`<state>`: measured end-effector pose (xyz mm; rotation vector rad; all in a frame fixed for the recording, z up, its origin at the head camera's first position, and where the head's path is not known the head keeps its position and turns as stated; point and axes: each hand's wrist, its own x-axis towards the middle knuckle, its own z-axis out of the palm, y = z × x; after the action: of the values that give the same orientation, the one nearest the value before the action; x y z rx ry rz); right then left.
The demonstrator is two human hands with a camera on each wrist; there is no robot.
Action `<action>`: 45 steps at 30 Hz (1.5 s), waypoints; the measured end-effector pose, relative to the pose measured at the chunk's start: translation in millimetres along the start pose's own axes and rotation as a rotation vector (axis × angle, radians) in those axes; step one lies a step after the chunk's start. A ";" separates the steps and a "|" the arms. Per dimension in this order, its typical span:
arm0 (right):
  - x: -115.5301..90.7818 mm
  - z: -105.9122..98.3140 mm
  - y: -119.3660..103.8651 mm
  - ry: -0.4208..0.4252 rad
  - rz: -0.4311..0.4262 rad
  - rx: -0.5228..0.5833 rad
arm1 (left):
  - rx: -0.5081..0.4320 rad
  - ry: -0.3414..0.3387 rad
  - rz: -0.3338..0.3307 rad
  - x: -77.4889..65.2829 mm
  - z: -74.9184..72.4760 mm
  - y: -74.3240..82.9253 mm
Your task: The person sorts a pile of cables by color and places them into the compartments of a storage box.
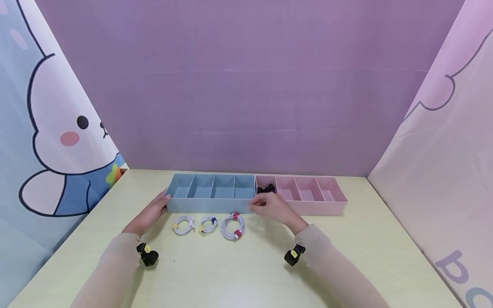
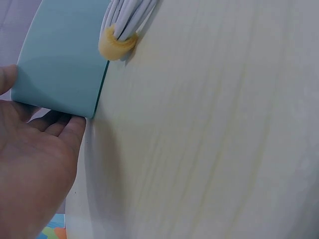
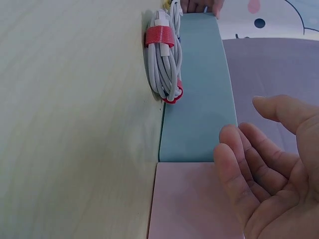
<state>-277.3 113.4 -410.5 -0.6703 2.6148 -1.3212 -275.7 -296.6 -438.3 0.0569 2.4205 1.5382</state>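
A blue divided organizer box (image 1: 211, 205) stands end to end with a pink divided box (image 1: 319, 208). My left hand (image 1: 153, 210) is at the blue box's left end. In the left wrist view its fingers (image 2: 72, 132) rest along the end wall, with the thumb beside the front top corner. My right hand (image 1: 274, 207) hovers in front of the seam between the boxes. Its fingers are loosely bent, with nothing between them and the thumb. Small black items (image 1: 266, 188) lie in the pink box's leftmost compartment, partly hidden by my right hand.
Three coiled white cables lie before the blue box: one with a yellow tie (image 1: 183, 225), one with blue and yellow ties (image 1: 208, 225), one with red ties (image 1: 233, 226). A purple backdrop (image 1: 246, 94) rises behind the table (image 1: 215, 273), with printed curtains at both sides.
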 end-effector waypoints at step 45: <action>9.3 49.4 1.6 -0.097 0.036 -0.188 | -0.014 -0.014 0.030 -0.4 -1.1 -1.9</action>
<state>-270.6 74.0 -441.0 -0.6910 2.6795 -1.0151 -275.4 -298.5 -439.4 0.1012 2.4085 1.5622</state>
